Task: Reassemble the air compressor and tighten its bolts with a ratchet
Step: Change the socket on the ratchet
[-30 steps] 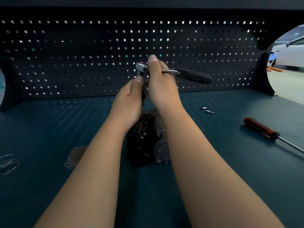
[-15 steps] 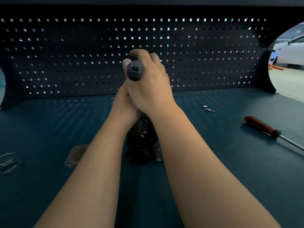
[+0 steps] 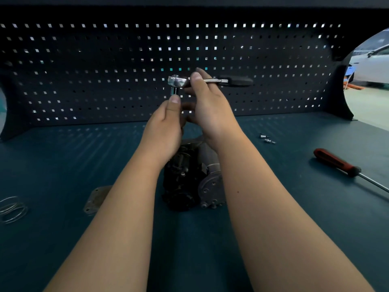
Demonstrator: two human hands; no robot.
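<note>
The dark air compressor (image 3: 189,178) stands on the blue bench between my forearms, its grey round end cover facing right. Above it my right hand (image 3: 208,106) grips the chrome shank of the ratchet (image 3: 179,81), whose black handle points right. Below the ratchet head my left hand (image 3: 166,127) is curled round the extension shaft, thumb tip just under the socket. The shaft's lower part and the bolt are hidden behind my hands.
Two small bolts (image 3: 266,138) lie right of the compressor. A red-handled screwdriver (image 3: 336,163) rests further right. A flat metal plate (image 3: 95,199) lies left of my left forearm, and wire rings (image 3: 12,208) sit at the left edge. A pegboard wall closes the back.
The ratchet handle, which pointed toward me half a second ago, has swung back round to the right, as it was a second ago. My left hand stays on the shaft.
</note>
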